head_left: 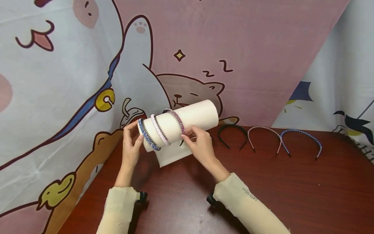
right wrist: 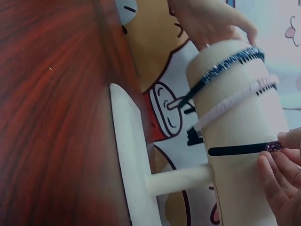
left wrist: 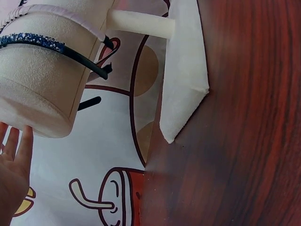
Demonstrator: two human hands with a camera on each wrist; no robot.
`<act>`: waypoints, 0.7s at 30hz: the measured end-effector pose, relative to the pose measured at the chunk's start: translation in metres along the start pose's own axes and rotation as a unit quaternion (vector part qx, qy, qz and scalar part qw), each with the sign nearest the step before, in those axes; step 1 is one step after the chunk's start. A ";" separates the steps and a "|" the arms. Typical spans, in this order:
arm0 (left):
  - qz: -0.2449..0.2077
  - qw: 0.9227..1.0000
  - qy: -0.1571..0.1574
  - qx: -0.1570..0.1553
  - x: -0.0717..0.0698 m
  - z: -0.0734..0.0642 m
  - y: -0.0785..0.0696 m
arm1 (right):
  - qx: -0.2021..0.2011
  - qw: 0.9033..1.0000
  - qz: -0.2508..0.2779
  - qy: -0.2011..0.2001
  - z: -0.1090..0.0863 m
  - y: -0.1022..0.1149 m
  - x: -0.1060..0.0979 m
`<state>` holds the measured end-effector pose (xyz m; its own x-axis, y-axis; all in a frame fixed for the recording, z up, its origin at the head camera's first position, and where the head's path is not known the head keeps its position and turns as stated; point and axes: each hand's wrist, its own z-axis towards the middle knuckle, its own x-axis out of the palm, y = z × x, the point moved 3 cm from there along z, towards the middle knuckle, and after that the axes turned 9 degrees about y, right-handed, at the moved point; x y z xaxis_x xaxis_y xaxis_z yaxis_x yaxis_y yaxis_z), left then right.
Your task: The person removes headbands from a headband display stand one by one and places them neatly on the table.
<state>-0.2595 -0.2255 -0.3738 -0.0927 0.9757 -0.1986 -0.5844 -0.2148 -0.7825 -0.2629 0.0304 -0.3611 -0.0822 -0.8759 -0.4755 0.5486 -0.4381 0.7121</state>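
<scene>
A cream padded headband display stand [head_left: 198, 112] has its roll lying across a post and flat base, tilted up at the right in the head view. A blue glitter headband [head_left: 147, 136] and a pale pink wrapped headband [head_left: 159, 130] sit around its left part. My left hand [head_left: 131, 143] rests against the roll's left end beside the blue one, its fingers straight in the left wrist view. Farther right on the roll is a pink glitter headband [head_left: 179, 121]. My right hand [head_left: 201, 144] pinches its near side between thumb and fingers.
On the dark red-brown table [head_left: 263, 195], a black headband [head_left: 232, 126], a pink one [head_left: 264, 128] and a blue one [head_left: 304, 131] lie in a row to the right. A cartoon-printed cloth [head_left: 248, 48] hangs behind the table and along its left side.
</scene>
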 end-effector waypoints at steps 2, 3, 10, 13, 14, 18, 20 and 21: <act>0.002 1.000 -0.002 0.000 0.000 0.000 0.000 | 0.012 1.000 0.005 -0.007 0.001 -0.003 -0.006; 0.003 1.000 -0.003 -0.001 0.000 0.000 0.000 | 0.015 1.000 0.009 -0.010 0.001 -0.005 -0.009; 0.007 1.000 -0.004 -0.002 0.000 0.000 0.001 | 0.043 0.997 0.049 -0.037 0.000 -0.020 -0.026; 0.011 1.000 -0.004 -0.002 0.000 0.000 0.000 | 0.046 0.996 0.064 -0.048 -0.001 -0.027 -0.032; 0.013 1.000 -0.004 -0.002 0.000 -0.001 0.000 | 0.048 0.995 0.069 -0.051 -0.001 -0.029 -0.033; 0.014 1.000 -0.005 -0.005 -0.001 -0.001 -0.001 | 0.054 0.993 0.091 -0.060 -0.003 -0.037 -0.041; 0.014 1.000 -0.005 -0.005 0.000 -0.001 -0.001 | 0.058 0.992 0.094 -0.064 -0.003 -0.042 -0.045; 0.013 1.000 -0.005 -0.005 0.000 -0.001 -0.002 | 0.060 0.992 0.095 -0.066 -0.004 -0.043 -0.048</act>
<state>-0.2578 -0.2253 -0.3731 -0.1154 0.9702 -0.2131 -0.5734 -0.2403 -0.7832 -0.2794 0.0920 -0.3713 -0.1004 -0.9601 -0.2609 0.4632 -0.2772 0.8418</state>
